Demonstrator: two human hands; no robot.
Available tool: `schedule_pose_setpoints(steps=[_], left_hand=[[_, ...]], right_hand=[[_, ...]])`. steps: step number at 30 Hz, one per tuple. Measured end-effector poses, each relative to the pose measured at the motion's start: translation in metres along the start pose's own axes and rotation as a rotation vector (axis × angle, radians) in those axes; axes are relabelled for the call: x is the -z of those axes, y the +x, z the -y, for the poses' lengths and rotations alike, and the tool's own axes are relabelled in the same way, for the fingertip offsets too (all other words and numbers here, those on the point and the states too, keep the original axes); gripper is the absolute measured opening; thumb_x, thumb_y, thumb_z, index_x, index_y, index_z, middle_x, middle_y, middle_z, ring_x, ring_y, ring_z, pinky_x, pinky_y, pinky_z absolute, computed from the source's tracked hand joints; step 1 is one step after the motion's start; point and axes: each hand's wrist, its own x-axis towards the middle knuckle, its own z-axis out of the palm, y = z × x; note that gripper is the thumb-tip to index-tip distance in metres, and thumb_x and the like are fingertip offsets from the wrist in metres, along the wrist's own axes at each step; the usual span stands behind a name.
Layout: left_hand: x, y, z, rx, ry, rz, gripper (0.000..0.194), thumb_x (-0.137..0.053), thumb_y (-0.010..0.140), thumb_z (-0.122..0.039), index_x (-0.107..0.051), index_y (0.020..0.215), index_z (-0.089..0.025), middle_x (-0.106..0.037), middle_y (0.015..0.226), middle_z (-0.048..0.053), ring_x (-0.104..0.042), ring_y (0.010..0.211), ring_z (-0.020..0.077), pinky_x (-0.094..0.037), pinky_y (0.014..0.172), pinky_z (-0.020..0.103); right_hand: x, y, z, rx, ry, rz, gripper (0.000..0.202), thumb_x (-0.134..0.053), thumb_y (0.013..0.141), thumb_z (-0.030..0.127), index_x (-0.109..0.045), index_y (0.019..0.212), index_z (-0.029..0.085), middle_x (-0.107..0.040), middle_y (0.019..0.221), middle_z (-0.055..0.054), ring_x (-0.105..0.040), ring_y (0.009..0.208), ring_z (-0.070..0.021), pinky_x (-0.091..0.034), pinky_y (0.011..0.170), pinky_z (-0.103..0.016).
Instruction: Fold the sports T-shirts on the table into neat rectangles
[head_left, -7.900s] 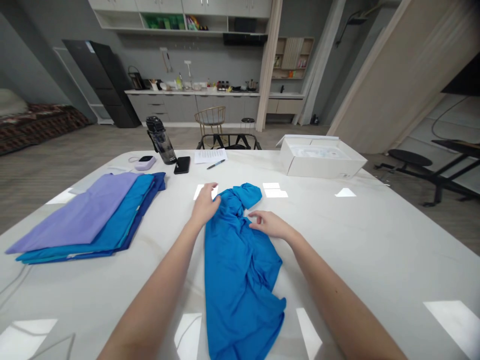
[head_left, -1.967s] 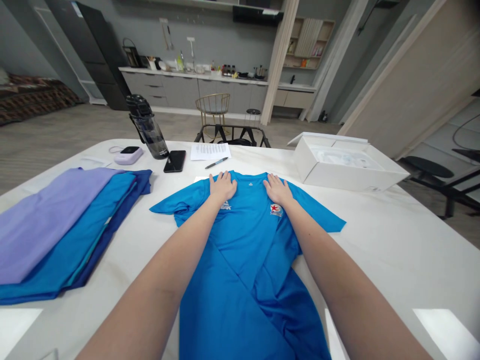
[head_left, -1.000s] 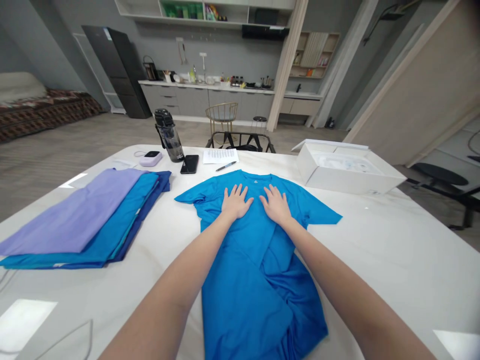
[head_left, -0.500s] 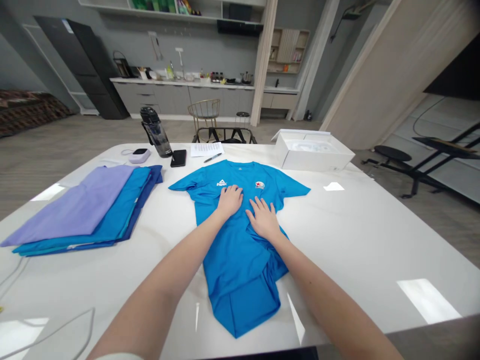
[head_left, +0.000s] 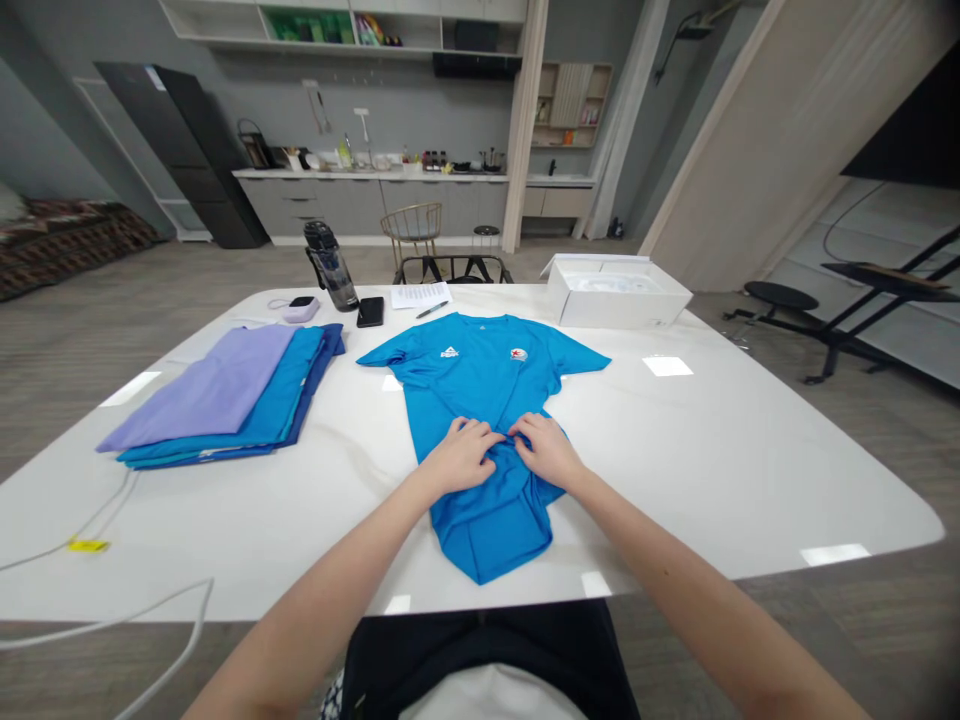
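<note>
A blue short-sleeved T-shirt [head_left: 487, 375] lies front side up on the white table, collar away from me, with a white logo and a small round badge on its chest. Its lower part is rumpled, and the hem is folded to a point near the table's front edge. My left hand [head_left: 463, 456] is at the shirt's middle, fingers bent and closed on the cloth. Close beside it, my right hand [head_left: 547, 452] pinches the fabric too, the fingertips of both hands almost meeting. Small creases gather between them.
At left is a folded stack of clothes [head_left: 217, 385], lilac on top. Behind stand a water bottle [head_left: 334, 270], a phone [head_left: 370, 312], a small lilac device [head_left: 301, 309], paper [head_left: 420, 296] and a pen [head_left: 433, 309]. A white box [head_left: 619, 295] sits back right; a cable [head_left: 169, 600] trails front left.
Both hands have slid from the chest down toward me and closer together, fingers going from flat to bent on the cloth. The shirt's lower end has shifted. My view has tilted a little.
</note>
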Motion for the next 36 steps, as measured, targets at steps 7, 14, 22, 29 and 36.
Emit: schedule_pose_setpoints(steps=[7,14,22,29,36], left_hand=[[0.008,-0.030,-0.016,-0.097,-0.121,0.065,0.023,-0.048,0.073,-0.009,-0.061,0.086,-0.022,-0.064,0.093,0.004,-0.058,0.094,0.0206,-0.043,0.090,0.035],[0.045,-0.140,0.025,0.071,-0.123,0.039,0.014,-0.044,0.073,-0.012,-0.054,0.071,-0.022,-0.058,0.072,0.003,-0.055,0.079,0.0225,-0.043,0.080,0.035],[0.065,-0.217,0.036,0.384,-0.032,0.107,0.034,-0.041,0.097,-0.036,-0.061,0.073,-0.024,-0.062,0.066,0.001,-0.059,0.071,0.0214,-0.042,0.072,0.031],[0.037,-0.158,-0.010,0.260,-0.065,0.152,0.042,-0.038,0.103,-0.053,-0.067,0.091,-0.025,-0.072,0.087,0.003,-0.067,0.079,0.0201,-0.043,0.069,0.028],[0.017,-0.106,-0.013,0.112,-0.073,0.117,0.031,-0.045,0.104,-0.046,-0.068,0.111,-0.027,-0.073,0.105,0.005,-0.068,0.097,0.0206,-0.048,0.085,0.030]], right_hand=[[0.030,-0.067,0.008,0.057,0.017,0.106,0.022,-0.056,0.100,0.038,-0.067,0.109,0.022,-0.065,0.107,-0.009,-0.059,0.098,-0.0233,-0.045,0.088,-0.037],[0.078,-0.132,-0.010,-0.226,0.088,0.327,0.025,-0.052,0.100,0.043,-0.064,0.090,0.023,-0.069,0.088,-0.004,-0.063,0.082,-0.0212,-0.044,0.073,-0.031],[0.142,-0.201,-0.028,-0.617,0.200,0.772,0.028,-0.064,0.084,0.043,-0.068,0.069,0.021,-0.065,0.065,-0.002,-0.059,0.061,-0.0183,-0.037,0.056,-0.028],[0.094,-0.146,0.009,-0.340,0.116,0.214,0.027,-0.053,0.097,0.046,-0.067,0.092,0.024,-0.067,0.083,-0.004,-0.061,0.074,-0.0196,-0.046,0.069,-0.031],[0.028,-0.095,0.066,0.040,0.081,0.194,0.025,-0.056,0.100,0.043,-0.068,0.112,0.025,-0.069,0.115,-0.010,-0.061,0.109,-0.0263,-0.045,0.096,-0.043]])
